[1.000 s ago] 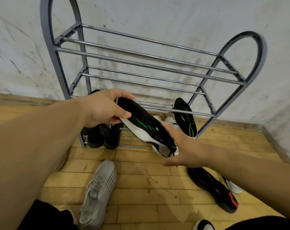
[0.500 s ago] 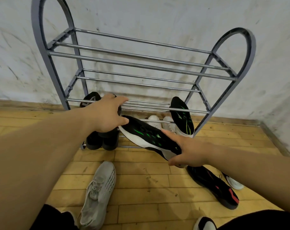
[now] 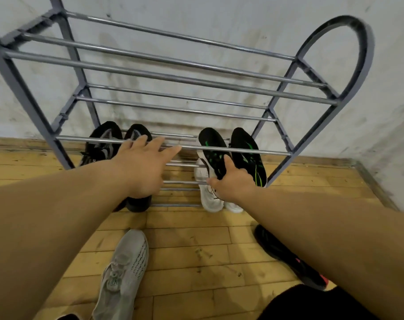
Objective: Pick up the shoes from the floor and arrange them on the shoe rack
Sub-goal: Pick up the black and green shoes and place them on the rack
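Observation:
A grey metal shoe rack (image 3: 173, 79) stands against the wall. A black shoe with green marks (image 3: 211, 150) lies on a lower shelf beside its twin (image 3: 248, 153). My right hand (image 3: 233, 183) grips the heel of the left one of this pair. My left hand (image 3: 145, 165) hovers with fingers spread over the shelf bars, holding nothing. A black and grey pair (image 3: 111, 142) sits at the shelf's left. White shoes (image 3: 210, 197) rest on the bottom shelf. On the floor lie a grey sneaker (image 3: 125, 271) and a black shoe with red (image 3: 291, 259).
The rack's two upper shelves hold nothing. A stained white wall (image 3: 219, 17) runs behind the rack. The wooden floor (image 3: 208, 257) meets a skirting board at the far right.
The black and green shoe went from being held in front of the rack by both hands onto the lower shelf beside its twin. My left hand let go and opened.

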`<state>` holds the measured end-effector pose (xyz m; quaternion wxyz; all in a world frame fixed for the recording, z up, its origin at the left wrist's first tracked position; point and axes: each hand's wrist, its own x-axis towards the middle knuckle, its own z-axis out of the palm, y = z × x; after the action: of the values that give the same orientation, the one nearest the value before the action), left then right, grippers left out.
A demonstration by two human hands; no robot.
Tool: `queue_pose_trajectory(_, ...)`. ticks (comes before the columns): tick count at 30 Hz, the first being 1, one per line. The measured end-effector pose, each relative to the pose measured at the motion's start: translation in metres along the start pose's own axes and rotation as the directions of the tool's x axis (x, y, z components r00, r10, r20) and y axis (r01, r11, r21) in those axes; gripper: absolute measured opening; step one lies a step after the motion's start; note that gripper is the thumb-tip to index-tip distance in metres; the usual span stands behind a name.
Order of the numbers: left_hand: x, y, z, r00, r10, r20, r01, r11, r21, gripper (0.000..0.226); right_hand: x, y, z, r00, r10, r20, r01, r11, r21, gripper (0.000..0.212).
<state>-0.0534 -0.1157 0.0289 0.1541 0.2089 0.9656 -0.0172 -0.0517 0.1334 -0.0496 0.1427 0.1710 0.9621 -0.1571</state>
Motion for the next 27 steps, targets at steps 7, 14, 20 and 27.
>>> queue_pose_trajectory(7, 0.003, -0.010, 0.004, 0.999, 0.033, 0.001, -0.033, 0.999, 0.036, 0.096, 0.014, -0.012, 0.010, 0.988, -0.114, 0.106, 0.135, 0.968, -0.213, 0.106)
queue_pose_trajectory(14, 0.000, -0.013, -0.002, 0.998, 0.058, -0.004, -0.058, 0.998, 0.015, 0.090, 0.019, -0.016, 0.017, 0.991, -0.118, 0.064, 0.130, 0.960, -0.249, 0.090)
queue_pose_trajectory(20, 0.000, -0.015, -0.001, 0.998, 0.056, 0.004, -0.056, 0.998, -0.018, 0.089, 0.026, -0.020, 0.014, 0.998, -0.060, -0.007, 0.057, 0.977, -0.206, 0.085)
queue_pose_trajectory(27, 0.000, -0.019, -0.001, 0.997, 0.074, -0.006, -0.074, 0.997, -0.025, 0.091, 0.018, 0.001, 0.007, 0.996, -0.081, -0.045, 0.066, 0.963, -0.262, 0.084)
